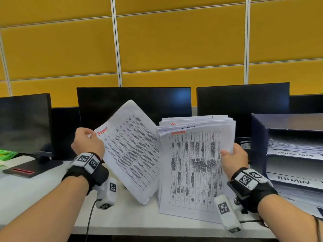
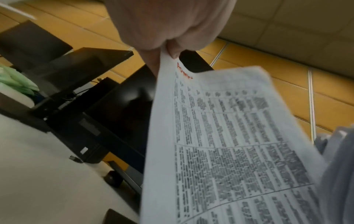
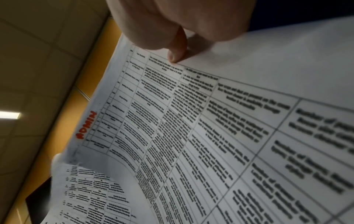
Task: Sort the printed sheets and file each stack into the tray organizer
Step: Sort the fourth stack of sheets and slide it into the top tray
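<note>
My left hand (image 1: 87, 142) pinches the top corner of a thin set of printed sheets (image 1: 131, 151) marked ADMIN in red, tilted with its lower corner near the desk. In the left wrist view the thumb (image 2: 173, 51) presses that sheet set (image 2: 229, 144) at its corner. My right hand (image 1: 233, 158) grips the right edge of a thick stack of printed sheets (image 1: 194, 168), held upright with its bottom edge on the desk. The stack's top sheet (image 3: 210, 128) also reads ADMIN. A dark blue tray organizer (image 1: 258, 142) stands at the right, with shelves labelled TASK LIST and ADMIN.
Three black monitors (image 1: 132, 103) line the back of the white desk (image 1: 35, 193), in front of a yellow partition wall. A monitor base (image 1: 31, 167) and something green (image 1: 7, 153) sit at the far left. A cable (image 1: 90, 219) hangs over the front edge.
</note>
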`<state>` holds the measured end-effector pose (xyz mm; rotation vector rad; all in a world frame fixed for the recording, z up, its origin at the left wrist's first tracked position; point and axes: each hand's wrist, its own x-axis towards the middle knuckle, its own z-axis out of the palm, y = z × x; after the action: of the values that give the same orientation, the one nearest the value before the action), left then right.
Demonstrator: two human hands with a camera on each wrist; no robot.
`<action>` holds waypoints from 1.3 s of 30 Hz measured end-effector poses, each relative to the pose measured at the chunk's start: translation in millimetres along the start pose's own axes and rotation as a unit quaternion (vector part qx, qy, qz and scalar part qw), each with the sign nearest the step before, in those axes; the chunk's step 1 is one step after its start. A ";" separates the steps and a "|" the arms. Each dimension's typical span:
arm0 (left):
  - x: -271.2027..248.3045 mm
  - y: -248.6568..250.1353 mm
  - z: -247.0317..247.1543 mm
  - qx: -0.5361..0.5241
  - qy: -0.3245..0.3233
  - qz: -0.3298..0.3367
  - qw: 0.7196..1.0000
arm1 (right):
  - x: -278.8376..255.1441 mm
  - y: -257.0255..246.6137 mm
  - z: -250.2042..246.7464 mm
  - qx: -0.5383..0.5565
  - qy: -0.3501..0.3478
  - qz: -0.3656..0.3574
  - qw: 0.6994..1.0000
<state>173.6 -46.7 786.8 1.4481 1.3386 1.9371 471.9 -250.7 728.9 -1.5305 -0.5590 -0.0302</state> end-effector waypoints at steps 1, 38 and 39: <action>2.5 2.0 -2.0 0.004 0.000 0.009 1.000 | -1.2 0.1 -1.0 -0.002 0.000 0.000 1.000; -95.2 -7.3 71.0 -0.168 -0.537 -0.036 0.826 | 4.2 5.2 2.4 0.061 -0.065 -0.006 0.996; -100.8 -2.5 72.9 -0.179 -0.506 -0.014 0.844 | 1.7 1.2 4.3 0.064 -0.060 -0.019 0.996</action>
<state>278.0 -87.2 732.6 1.7936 0.4597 0.9743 472.4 -246.1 728.1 -1.4021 -0.6732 0.0673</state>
